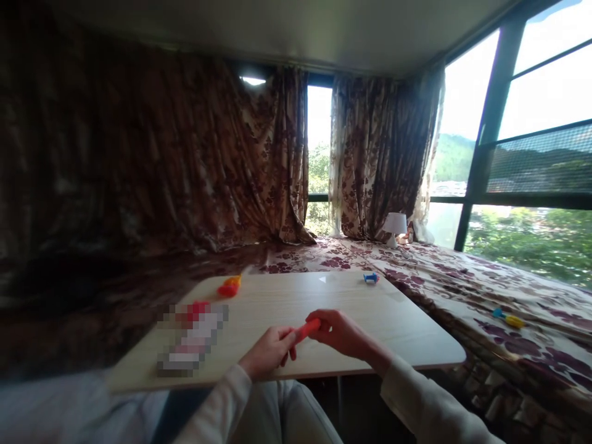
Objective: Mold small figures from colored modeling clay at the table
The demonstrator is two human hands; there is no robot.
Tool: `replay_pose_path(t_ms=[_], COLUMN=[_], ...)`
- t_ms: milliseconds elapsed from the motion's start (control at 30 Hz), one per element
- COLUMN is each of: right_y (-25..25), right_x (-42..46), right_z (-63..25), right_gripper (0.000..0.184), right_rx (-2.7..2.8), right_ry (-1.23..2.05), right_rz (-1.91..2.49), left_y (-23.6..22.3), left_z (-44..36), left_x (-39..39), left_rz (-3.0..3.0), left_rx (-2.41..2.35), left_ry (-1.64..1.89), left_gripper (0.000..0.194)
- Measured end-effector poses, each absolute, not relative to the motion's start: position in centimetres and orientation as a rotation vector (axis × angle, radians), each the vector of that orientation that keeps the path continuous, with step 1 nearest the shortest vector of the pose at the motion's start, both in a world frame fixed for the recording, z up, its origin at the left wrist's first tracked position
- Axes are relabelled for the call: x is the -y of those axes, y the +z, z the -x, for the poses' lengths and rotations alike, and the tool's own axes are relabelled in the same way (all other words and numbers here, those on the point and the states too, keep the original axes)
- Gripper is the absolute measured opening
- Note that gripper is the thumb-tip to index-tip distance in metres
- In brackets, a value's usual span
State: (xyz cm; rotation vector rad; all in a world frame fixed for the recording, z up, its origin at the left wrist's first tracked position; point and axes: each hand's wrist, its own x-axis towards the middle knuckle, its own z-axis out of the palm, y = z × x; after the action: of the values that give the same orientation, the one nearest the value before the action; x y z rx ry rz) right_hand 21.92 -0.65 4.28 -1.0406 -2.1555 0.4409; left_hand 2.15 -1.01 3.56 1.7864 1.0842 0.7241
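Observation:
A short red stick-like piece is held between my two hands, above the near edge of the pale wooden table. My left hand grips its lower left end, thumb on top. At the upper right end, the fingers of my right hand close around it. The piece slants upward to the right, and its exact kind cannot be made out because fingers cover both ends.
A red and yellow item lies at the table's far left, a blue item at its far right. A blurred-out patch covers things at left. A yellow and blue item and a lamp are on the flowered cloth.

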Motion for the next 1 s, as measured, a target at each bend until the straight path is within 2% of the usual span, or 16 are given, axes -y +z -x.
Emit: replay_pose_path(t_ms=[167,300,467,600,667,867,1000], right_y=[3.4,2.6,1.3,0.7,0.9,3.1,4.6], right_x=[-1.1,-1.3,-0.9,-1.6,-2.7,-7.1,-9.6], right_z=[-21.3,-20.7,-20.4,-21.8,-23.6,-32.3,-36.9], right_gripper=[0.012,0.031,0.022,0.023,0.025,0.031,0.032], right_rx=[2.167,2.213,2.227,2.256,2.181,1.760,1.695], right_ry=[0.376,0.275,0.213,0.244,0.246,-0.057,-0.249], right_rz=[1.155,1.083,1.048,1.034,1.186,1.792,1.992], left_y=[3.1,1.8,0.1,-0.4,-0.5,-0.7,-0.5], left_z=[-1.9,-2.6,-2.9,-2.7,-2.6,-2.6,-2.6], left_x=[-0.6,-1.3,-1.1,-1.0,-0.9,-1.0,-0.8], left_rz=[-2.009,-1.987,-1.987,-2.146,-2.174,-2.162,-2.153], left_rx=[-1.163,-1.167,-1.155,-1.273,-1.358,-1.460,-1.428], left_ry=[0.898,0.985,1.092,1.104,1.136,1.142,1.131], left_gripper=[0.036,0.029,0.024,0.020,0.020,0.020,0.020])
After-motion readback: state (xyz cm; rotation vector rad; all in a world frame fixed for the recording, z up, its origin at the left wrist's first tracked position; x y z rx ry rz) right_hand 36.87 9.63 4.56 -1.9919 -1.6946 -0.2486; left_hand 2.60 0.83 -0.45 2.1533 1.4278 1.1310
